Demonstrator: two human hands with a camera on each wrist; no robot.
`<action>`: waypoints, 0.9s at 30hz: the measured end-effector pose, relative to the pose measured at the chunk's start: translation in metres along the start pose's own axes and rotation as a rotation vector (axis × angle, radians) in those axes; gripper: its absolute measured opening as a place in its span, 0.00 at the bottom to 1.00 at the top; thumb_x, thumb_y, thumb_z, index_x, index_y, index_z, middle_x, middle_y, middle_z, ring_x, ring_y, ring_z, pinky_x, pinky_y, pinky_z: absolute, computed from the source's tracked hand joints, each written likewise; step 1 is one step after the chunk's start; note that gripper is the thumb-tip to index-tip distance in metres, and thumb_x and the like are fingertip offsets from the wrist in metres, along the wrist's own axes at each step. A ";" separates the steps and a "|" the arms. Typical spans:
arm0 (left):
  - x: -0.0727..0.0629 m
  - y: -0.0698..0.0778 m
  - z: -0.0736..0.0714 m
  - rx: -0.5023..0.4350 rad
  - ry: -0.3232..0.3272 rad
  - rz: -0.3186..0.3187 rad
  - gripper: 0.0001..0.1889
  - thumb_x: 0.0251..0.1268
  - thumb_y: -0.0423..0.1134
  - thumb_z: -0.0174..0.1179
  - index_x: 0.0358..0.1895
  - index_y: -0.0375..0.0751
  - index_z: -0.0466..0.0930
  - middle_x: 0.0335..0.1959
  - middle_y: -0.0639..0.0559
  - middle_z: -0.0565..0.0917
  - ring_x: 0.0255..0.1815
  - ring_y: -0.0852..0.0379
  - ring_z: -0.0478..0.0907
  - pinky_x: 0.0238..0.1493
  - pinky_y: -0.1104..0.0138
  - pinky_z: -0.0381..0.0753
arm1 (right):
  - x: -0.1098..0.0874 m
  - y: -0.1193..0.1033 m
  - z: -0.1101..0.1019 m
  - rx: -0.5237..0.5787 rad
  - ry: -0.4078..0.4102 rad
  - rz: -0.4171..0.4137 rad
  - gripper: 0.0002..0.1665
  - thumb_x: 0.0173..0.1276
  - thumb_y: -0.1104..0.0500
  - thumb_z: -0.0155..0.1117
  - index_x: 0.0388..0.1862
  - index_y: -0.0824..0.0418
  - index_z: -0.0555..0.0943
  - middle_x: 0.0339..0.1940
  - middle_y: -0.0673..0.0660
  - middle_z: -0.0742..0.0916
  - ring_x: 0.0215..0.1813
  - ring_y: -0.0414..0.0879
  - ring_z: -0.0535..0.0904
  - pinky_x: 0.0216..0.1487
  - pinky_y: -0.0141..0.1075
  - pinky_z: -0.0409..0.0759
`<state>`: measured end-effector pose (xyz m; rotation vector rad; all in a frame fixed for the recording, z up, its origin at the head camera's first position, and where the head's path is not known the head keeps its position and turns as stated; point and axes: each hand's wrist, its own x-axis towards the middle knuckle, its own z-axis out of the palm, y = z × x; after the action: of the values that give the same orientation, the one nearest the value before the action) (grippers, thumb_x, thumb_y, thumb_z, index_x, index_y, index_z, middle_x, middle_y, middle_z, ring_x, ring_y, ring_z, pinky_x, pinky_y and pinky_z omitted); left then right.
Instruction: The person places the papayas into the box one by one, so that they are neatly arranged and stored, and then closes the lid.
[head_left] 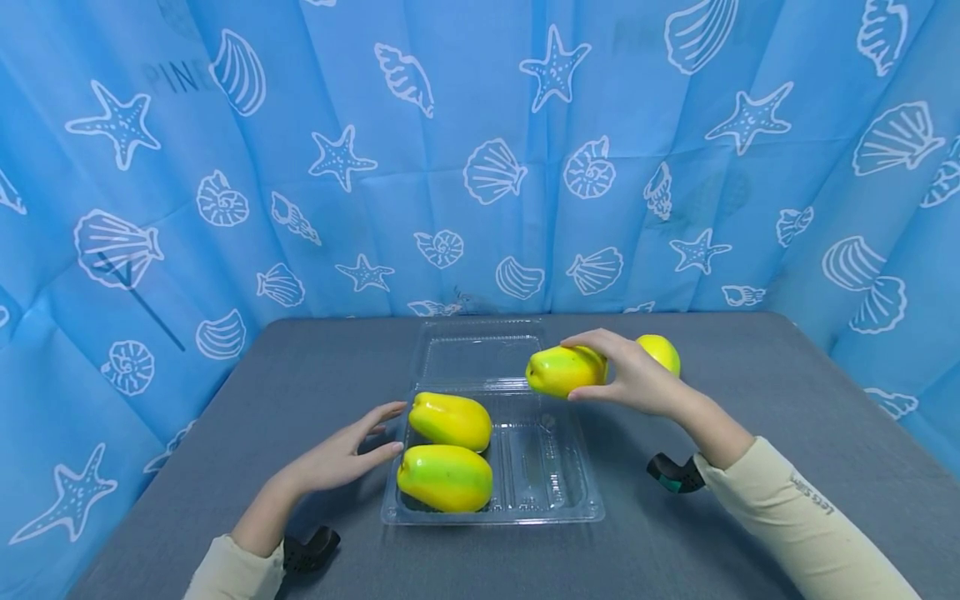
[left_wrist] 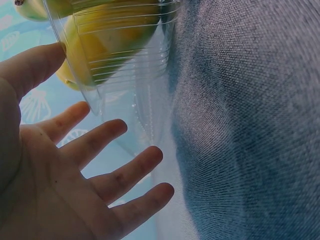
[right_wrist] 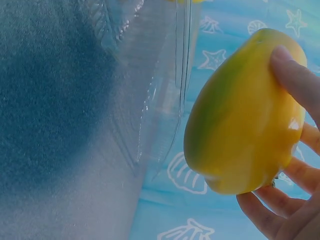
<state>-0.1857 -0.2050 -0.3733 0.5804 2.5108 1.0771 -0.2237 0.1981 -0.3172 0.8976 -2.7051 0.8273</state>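
My right hand (head_left: 633, 375) grips a yellow-green papaya (head_left: 562, 372), fingers over its top and thumb along the near side. In the right wrist view, that papaya (right_wrist: 245, 115) is raised beside the box wall. A clear plastic clamshell box (head_left: 525, 512) lies with its lid (head_left: 480, 350) folded back. In its left half two papayas lie one behind the other, the rear papaya (head_left: 453, 421) and the front papaya (head_left: 450, 479). My left hand (head_left: 337, 454) is at the box's left side, fingers spread, thumb and index fingertips (left_wrist: 80, 107) right at the rim.
Another papaya (head_left: 660, 354) rests on the grey cloth-covered table (head_left: 322, 367), partly hidden behind my right hand. A blue curtain (head_left: 480, 108) with shells and starfish hangs behind the table. Each wrist wears a dark camera mount (head_left: 675, 473).
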 end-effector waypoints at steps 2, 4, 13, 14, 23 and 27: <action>0.000 0.000 0.000 -0.002 -0.001 0.003 0.33 0.70 0.53 0.47 0.73 0.50 0.48 0.74 0.41 0.54 0.70 0.33 0.58 0.64 0.35 0.59 | 0.000 -0.001 0.000 0.001 -0.004 -0.001 0.39 0.48 0.49 0.76 0.59 0.57 0.74 0.57 0.55 0.80 0.58 0.51 0.74 0.57 0.51 0.75; -0.001 0.000 0.000 -0.006 -0.003 0.003 0.33 0.70 0.53 0.47 0.73 0.50 0.48 0.75 0.41 0.54 0.70 0.33 0.58 0.64 0.35 0.59 | 0.000 -0.002 0.001 0.000 -0.008 0.001 0.39 0.48 0.49 0.76 0.59 0.57 0.74 0.57 0.54 0.80 0.58 0.50 0.74 0.57 0.51 0.75; 0.000 0.000 0.000 -0.004 -0.001 -0.008 0.33 0.70 0.53 0.47 0.73 0.50 0.48 0.75 0.41 0.53 0.70 0.32 0.57 0.63 0.34 0.59 | -0.001 -0.007 0.004 0.005 -0.007 -0.017 0.39 0.49 0.47 0.75 0.59 0.58 0.74 0.56 0.55 0.81 0.58 0.51 0.75 0.56 0.51 0.76; 0.000 0.000 0.000 -0.006 -0.002 -0.007 0.33 0.70 0.53 0.47 0.73 0.50 0.48 0.75 0.41 0.53 0.70 0.32 0.57 0.63 0.34 0.59 | -0.001 -0.007 0.005 0.005 -0.006 -0.020 0.39 0.49 0.46 0.75 0.59 0.58 0.74 0.56 0.55 0.81 0.58 0.51 0.75 0.56 0.51 0.77; 0.000 0.000 0.001 0.000 0.001 -0.003 0.33 0.70 0.53 0.47 0.73 0.49 0.48 0.74 0.41 0.54 0.70 0.32 0.58 0.63 0.34 0.59 | -0.001 -0.013 0.006 0.005 -0.011 -0.036 0.39 0.48 0.46 0.75 0.59 0.57 0.74 0.56 0.53 0.81 0.57 0.49 0.76 0.57 0.49 0.77; 0.000 0.000 0.001 0.001 0.001 -0.007 0.33 0.70 0.53 0.47 0.73 0.50 0.49 0.74 0.41 0.54 0.70 0.32 0.58 0.63 0.34 0.59 | -0.001 -0.016 0.007 0.006 -0.016 -0.031 0.39 0.48 0.46 0.75 0.59 0.57 0.74 0.56 0.53 0.81 0.56 0.49 0.77 0.55 0.48 0.78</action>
<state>-0.1854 -0.2042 -0.3738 0.5712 2.5123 1.0745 -0.2133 0.1847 -0.3160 0.9492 -2.6959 0.8267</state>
